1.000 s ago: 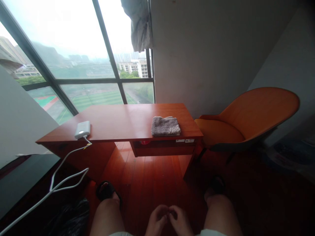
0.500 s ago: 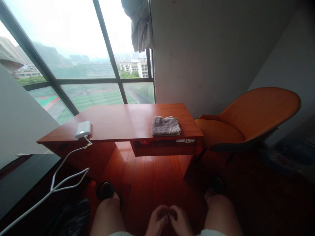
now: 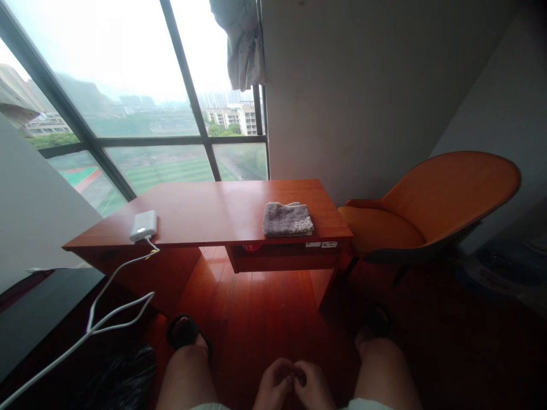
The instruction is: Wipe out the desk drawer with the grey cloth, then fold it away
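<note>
My left hand [image 3: 273,386] and my right hand [image 3: 314,387] rest together between my bare knees at the bottom of the view, fingertips touching and fingers curled; nothing shows in them. Ahead stands a reddish wooden desk [image 3: 205,208]. A folded grey towel [image 3: 287,219] lies on its right part. A white power bank [image 3: 143,225] sits near its left front edge, with a white cable [image 3: 111,285] hanging off towards the floor. Both hands are well short of the desk.
An orange chair [image 3: 427,210] stands to the right of the desk. A large window [image 3: 141,102] with a bundled curtain [image 3: 241,42] is behind. My sandalled feet [image 3: 186,333] rest on the wooden floor. A black bag [image 3: 123,378] lies at lower left.
</note>
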The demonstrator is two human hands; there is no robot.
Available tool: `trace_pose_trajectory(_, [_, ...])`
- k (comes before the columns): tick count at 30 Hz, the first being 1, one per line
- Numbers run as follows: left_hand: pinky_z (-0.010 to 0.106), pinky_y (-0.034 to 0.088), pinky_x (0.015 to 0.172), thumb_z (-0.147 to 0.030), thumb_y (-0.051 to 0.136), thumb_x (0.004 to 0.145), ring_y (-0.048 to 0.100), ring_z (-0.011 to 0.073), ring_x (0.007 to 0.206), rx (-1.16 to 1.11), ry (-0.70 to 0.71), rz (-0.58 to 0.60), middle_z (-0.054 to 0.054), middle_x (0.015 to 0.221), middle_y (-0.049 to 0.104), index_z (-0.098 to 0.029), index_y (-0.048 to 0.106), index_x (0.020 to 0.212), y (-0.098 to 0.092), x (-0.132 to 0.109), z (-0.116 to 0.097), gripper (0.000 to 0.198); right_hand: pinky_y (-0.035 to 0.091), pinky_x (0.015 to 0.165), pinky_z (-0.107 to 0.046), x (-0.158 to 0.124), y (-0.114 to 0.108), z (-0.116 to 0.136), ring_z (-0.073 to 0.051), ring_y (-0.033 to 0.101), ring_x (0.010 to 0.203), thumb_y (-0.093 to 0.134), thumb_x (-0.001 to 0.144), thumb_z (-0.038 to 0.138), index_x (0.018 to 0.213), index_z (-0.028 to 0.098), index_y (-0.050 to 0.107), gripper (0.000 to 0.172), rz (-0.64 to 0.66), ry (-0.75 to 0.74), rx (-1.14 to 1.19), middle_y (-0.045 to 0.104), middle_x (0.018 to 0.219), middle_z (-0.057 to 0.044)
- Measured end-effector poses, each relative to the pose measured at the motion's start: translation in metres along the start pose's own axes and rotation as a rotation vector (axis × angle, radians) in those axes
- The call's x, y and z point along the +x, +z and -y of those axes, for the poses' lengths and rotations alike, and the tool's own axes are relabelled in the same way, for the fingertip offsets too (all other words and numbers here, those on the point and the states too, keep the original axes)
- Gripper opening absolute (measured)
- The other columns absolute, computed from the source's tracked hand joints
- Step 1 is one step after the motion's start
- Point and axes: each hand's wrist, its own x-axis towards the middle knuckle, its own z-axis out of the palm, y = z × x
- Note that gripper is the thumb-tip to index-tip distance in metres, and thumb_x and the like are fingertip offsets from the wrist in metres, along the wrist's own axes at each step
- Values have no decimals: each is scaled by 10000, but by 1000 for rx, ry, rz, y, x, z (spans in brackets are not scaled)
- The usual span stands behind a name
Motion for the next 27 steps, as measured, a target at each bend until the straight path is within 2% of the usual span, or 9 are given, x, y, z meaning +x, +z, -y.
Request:
trace_pose_trajectory(7, [311,452,783,-337,654,653,587,204,804,14,-22,-7,29,794,644,-188,645,778,-1,-1,-2,195,443,722,-279,-1,-6,6,-198,645,773,455,740,134,827,190,695,260,10,12,63,718,819,-72])
trace_pose_trajectory(11, [315,451,791,-309,672,622,588,217,848,-33,-45,-23,35,848,650,-194,660,834,-1,-3,-5,241,450,771,-286,-3,-11,12,-208,657,848,423,795,191,863,195,696,282,5,36,131,725,889,-82])
trace_pose_trajectory(16, [320,458,788,-269,684,585,593,226,860,-101,-81,-54,32,851,648,-202,661,842,-2,-4,-4,267,451,733,-269,-4,-8,9,-202,657,803,474,798,243,820,202,714,244,60,40,107,733,840,-72])
trace_pose_trajectory(27, [323,452,807,-280,690,586,596,227,860,-74,-47,-44,38,826,649,-194,666,819,-2,-2,-4,250,447,724,-274,0,-1,0,-206,650,779,504,777,232,803,189,722,224,51,37,94,735,818,-76])
